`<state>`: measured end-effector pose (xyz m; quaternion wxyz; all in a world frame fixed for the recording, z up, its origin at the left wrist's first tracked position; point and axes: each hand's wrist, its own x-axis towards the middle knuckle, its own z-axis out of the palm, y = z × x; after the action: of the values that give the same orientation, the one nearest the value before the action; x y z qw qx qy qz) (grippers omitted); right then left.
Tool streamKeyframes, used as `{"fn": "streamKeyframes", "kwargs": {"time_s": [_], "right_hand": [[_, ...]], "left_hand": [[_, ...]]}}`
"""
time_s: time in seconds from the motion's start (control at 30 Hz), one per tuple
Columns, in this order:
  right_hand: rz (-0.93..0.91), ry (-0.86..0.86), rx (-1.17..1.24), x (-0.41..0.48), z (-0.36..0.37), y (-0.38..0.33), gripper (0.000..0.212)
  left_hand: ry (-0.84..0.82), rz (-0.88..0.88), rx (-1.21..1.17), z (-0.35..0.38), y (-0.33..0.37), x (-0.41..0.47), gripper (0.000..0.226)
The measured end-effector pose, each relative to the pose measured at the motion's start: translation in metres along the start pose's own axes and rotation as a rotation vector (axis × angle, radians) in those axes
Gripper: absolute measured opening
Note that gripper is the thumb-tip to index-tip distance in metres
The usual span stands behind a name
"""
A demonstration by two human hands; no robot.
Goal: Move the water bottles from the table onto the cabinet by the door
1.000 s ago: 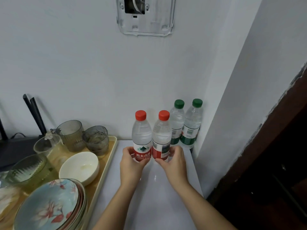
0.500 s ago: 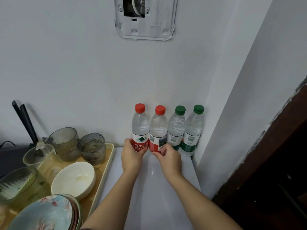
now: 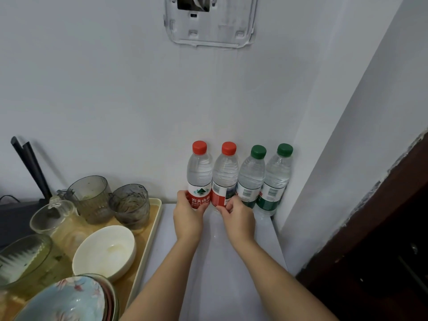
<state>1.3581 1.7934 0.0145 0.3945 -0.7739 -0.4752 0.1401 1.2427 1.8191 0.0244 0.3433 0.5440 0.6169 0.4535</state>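
At far left, a tray (image 3: 159, 206) holds glasses (image 3: 92, 198), a white bowl (image 3: 104, 249) and patterned plates (image 3: 69, 300), beside the white cabinet (image 3: 208, 274) top. The left hand (image 3: 187, 215) has its grip curled round the label of the left red bottle (image 3: 199, 177). Touching that bottle stands the right red bottle (image 3: 225, 179), its lower label pinched by the fingertips of the right hand (image 3: 239, 218). Both bottles appear to rest upright on the cabinet, against the wall. Just to their right, two green bottles (image 3: 251, 179) fill the corner near a dark door frame (image 3: 370, 228). The low holds likely serve to nudge the pair snug into one tidy row. By this view, four bottles are on the cabinet, and letting go seems next.
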Motion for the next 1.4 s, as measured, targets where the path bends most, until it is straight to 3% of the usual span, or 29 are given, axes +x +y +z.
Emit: {"fn": "streamKeyframes", "kwargs": {"time_s": [0.13, 0.2, 0.27, 0.4, 0.5, 0.7, 0.93, 1.2, 1.4], "right_hand": [[-0.025, -0.059, -0.022, -0.002, -0.008, 0.002, 0.028], [-0.062, -0.147, -0.099, -0.009, -0.020, 0.008, 0.025], [-0.149, -0.202, -0.264, -0.023, -0.034, 0.015, 0.035], [-0.294, -0.315, -0.580, -0.055, -0.060, 0.021, 0.072], [-0.348, -0.456, -0.687, -0.081, -0.071, 0.031, 0.074], [-0.480, -0.626, -0.670, -0.121, -0.090, 0.046, 0.077], [-0.997, -0.831, -0.592, -0.171, -0.090, 0.027, 0.074], [-1.533, -1.078, -0.395, -0.274, -0.057, 0.011, 0.070], [-1.839, -1.205, -0.430, -0.364, -0.033, 0.010, 0.073]], "left_hand": [[-0.046, -0.034, 0.070, -0.006, -0.001, -0.004, 0.059], [-0.076, -0.030, 0.267, -0.013, -0.007, -0.012, 0.082], [-0.115, 0.010, 0.503, -0.022, -0.013, -0.029, 0.094], [-0.193, 0.112, 0.846, -0.044, -0.022, -0.077, 0.088], [-0.231, 0.159, 0.980, -0.059, -0.029, -0.115, 0.090], [-0.163, 0.151, 0.940, -0.066, -0.045, -0.194, 0.082], [0.050, -0.095, 0.886, -0.101, -0.050, -0.316, 0.075], [0.322, -0.595, 0.911, -0.135, -0.074, -0.449, 0.073], [0.535, -0.932, 0.903, -0.143, -0.085, -0.524, 0.075]]}}
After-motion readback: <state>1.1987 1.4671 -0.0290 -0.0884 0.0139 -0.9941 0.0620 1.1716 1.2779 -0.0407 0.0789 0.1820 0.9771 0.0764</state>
